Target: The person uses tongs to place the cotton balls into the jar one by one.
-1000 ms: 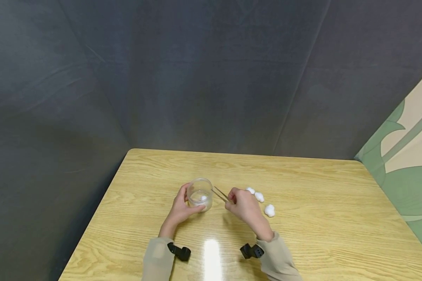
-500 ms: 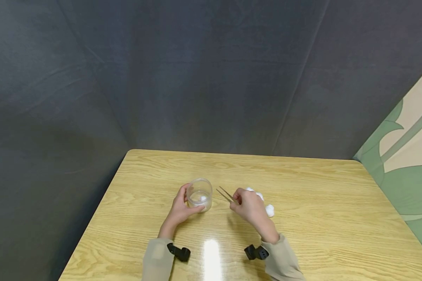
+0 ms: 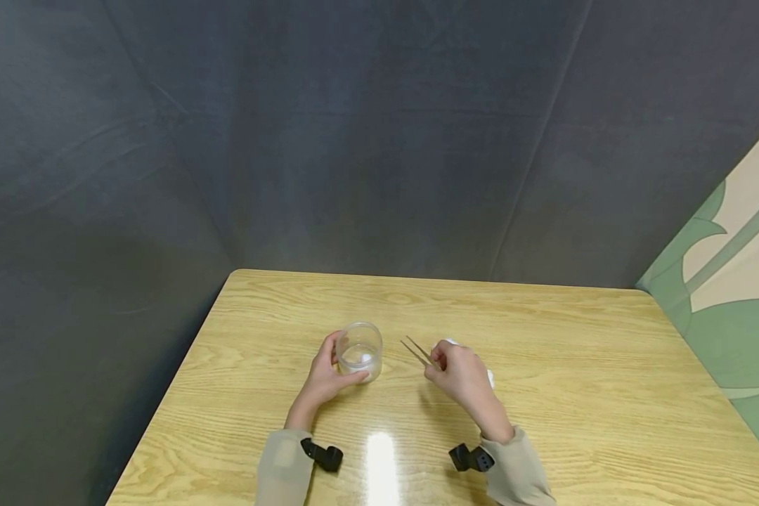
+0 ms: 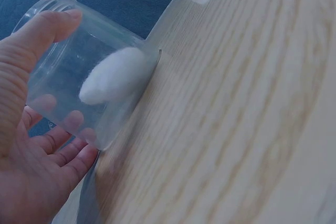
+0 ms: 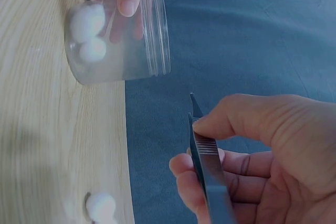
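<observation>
My left hand (image 3: 321,381) grips a clear, lidless plastic jar (image 5: 157,30) that stands upright on the table, thumb on the near side and fingers round the far side. Inside it, the right wrist view shows white cotton balls (image 5: 93,50) lying at the bottom. Metal tweezers (image 5: 211,163) are pinched between thumb and fingers of my right hand (image 3: 462,378), held above the table to the right of the jar. Their tips stand apart with nothing between them. More cotton balls (image 3: 490,379) lie beside and behind the right hand, which partly hides them in the head view.
The wooden table (image 3: 582,372) extends to both sides of the hands. Dark cloth (image 3: 379,140) hangs behind it and to the left. A patterned green and cream surface (image 3: 734,309) borders the right side. Each wrist wears a small black camera (image 3: 329,458).
My right hand has drawn away from the jar to the right with the tweezers, now covering more of the loose cotton balls. The left hand and jar stay put.
</observation>
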Demonstrator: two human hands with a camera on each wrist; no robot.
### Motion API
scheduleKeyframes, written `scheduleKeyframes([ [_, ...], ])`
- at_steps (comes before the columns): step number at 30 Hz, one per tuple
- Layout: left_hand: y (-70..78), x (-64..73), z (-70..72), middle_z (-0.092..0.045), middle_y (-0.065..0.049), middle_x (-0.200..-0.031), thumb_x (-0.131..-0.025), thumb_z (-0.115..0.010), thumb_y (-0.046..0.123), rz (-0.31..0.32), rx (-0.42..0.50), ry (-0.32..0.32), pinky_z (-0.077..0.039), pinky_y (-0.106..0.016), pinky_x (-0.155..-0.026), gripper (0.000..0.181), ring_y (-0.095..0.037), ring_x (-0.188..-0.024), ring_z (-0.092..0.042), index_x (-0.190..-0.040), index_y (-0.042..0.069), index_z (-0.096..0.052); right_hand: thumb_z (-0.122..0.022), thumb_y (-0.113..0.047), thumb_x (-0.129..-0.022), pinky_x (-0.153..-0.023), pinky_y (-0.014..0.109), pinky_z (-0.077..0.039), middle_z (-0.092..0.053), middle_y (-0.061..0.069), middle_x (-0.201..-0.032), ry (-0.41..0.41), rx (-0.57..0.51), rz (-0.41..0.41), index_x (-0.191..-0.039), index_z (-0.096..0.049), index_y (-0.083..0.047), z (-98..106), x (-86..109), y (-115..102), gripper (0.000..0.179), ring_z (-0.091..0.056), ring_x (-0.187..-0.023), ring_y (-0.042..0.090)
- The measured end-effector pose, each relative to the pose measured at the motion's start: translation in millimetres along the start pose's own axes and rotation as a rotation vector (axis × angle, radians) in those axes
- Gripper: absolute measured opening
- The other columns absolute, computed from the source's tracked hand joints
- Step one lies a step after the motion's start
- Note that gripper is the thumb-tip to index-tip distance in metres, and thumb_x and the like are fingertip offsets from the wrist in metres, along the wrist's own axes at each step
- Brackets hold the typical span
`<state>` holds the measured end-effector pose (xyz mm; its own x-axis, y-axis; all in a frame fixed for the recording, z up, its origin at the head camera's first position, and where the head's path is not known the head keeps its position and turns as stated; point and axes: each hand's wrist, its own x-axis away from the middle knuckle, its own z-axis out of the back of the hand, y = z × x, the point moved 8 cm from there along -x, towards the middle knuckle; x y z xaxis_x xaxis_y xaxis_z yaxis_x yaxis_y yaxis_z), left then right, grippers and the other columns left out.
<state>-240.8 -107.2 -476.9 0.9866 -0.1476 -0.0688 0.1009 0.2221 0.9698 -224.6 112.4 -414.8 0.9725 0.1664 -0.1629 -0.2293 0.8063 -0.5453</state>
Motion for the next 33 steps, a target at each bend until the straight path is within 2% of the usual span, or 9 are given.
scheduleKeyframes([
  [33, 1.4, 0.4, 0.7, -0.042, -0.026, -0.135, -0.072, -0.079, 0.004, 0.001, -0.003, 0.001, -0.036, -0.055, -0.095, 0.08, -0.044, -0.118, -0.044, -0.137, -0.005, -0.035, -0.067, -0.007, -0.076, -0.048, 0.025, -0.03, -0.045, -0.002, -0.058, -0.017, -0.007, -0.083, -0.077, -0.059, -0.006, 11.2, 5.9, 32.1, 0.009, -0.037, -0.05, 0.01],
])
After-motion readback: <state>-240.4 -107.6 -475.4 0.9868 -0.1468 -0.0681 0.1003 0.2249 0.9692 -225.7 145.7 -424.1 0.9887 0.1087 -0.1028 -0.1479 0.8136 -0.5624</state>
